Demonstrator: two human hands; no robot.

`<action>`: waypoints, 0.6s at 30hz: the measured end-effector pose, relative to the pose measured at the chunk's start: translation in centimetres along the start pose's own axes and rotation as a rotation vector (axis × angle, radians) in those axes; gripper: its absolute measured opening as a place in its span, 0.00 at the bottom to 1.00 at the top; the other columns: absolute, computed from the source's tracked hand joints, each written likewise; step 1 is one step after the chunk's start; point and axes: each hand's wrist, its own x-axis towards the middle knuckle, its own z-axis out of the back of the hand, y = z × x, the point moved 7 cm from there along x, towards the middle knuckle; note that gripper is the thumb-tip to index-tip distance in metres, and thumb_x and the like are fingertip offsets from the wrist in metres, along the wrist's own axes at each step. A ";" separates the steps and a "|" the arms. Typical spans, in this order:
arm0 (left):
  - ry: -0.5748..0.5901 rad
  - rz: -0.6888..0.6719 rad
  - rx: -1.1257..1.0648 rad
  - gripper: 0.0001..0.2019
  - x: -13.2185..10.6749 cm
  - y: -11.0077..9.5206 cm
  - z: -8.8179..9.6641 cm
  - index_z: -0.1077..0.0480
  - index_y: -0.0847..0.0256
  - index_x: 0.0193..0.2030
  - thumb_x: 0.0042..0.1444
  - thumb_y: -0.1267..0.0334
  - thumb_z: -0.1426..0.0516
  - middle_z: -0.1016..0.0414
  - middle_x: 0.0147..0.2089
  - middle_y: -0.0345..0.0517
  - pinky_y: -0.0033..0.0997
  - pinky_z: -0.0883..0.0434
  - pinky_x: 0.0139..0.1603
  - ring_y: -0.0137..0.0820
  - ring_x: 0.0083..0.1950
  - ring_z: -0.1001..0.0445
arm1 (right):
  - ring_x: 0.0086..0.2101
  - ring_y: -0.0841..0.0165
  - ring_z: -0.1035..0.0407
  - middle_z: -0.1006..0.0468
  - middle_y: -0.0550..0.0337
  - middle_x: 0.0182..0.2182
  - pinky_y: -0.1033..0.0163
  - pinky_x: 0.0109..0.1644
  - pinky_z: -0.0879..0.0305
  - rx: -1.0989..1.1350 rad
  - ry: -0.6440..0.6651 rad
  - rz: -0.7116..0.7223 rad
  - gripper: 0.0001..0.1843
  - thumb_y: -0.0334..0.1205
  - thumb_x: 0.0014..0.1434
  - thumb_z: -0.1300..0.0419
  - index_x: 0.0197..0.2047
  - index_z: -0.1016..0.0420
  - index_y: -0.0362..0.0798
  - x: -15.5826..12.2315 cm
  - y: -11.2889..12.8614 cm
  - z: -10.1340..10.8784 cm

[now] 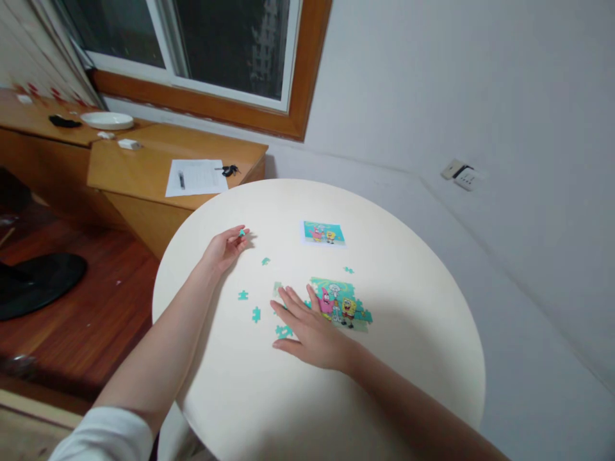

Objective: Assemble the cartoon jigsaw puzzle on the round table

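A partly built cartoon jigsaw lies near the middle of the round cream table. My right hand rests flat on the table at the jigsaw's left edge, fingers spread, covering part of it. My left hand reaches to the table's far left and pinches a small teal puzzle piece between thumb and fingertips. Loose teal pieces lie scattered between the two hands. A small reference picture of the same cartoon lies beyond the jigsaw.
A wooden desk stands behind the table with a printed sheet, a black clip, and a white dish. A window is above it. A black chair base sits on the wooden floor at left. The wall carries a socket.
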 end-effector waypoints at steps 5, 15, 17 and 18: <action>-0.017 -0.013 0.004 0.08 -0.3 -0.3 -0.1 0.29 0.69 0.32 0.53 0.79 0.48 0.26 0.28 0.48 0.17 0.28 0.24 0.22 0.23 0.31 | 0.67 0.54 0.59 0.51 0.42 0.68 0.38 0.68 0.69 -0.085 -0.108 -0.042 0.32 0.52 0.66 0.55 0.67 0.48 0.43 0.8 0.9 0.5; -0.039 -0.025 -0.001 0.07 -0.4 -0.5 0.1 0.29 0.68 0.31 0.52 0.79 0.47 0.27 0.27 0.47 0.17 0.28 0.24 0.23 0.24 0.30 | 0.67 0.53 0.64 0.56 0.52 0.69 0.34 0.66 0.70 -0.030 -0.105 -0.021 0.33 0.63 0.62 0.58 0.66 0.47 0.60 4.5 3.2 0.3; -0.037 -0.025 -0.007 0.07 -0.4 -0.5 0.2 0.29 0.67 0.30 0.52 0.79 0.47 0.27 0.27 0.47 0.17 0.28 0.24 0.23 0.24 0.31 | 0.68 0.54 0.65 0.56 0.54 0.69 0.35 0.67 0.70 -0.034 -0.122 -0.050 0.31 0.61 0.64 0.59 0.66 0.47 0.61 5.5 2.9 0.3; -0.032 -0.025 -0.010 0.07 -0.3 -0.4 0.2 0.29 0.68 0.30 0.52 0.79 0.47 0.27 0.27 0.46 0.17 0.28 0.24 0.23 0.24 0.31 | 0.68 0.54 0.65 0.56 0.54 0.69 0.36 0.67 0.70 -0.037 -0.126 -0.060 0.31 0.60 0.64 0.59 0.66 0.47 0.61 6.1 2.6 0.4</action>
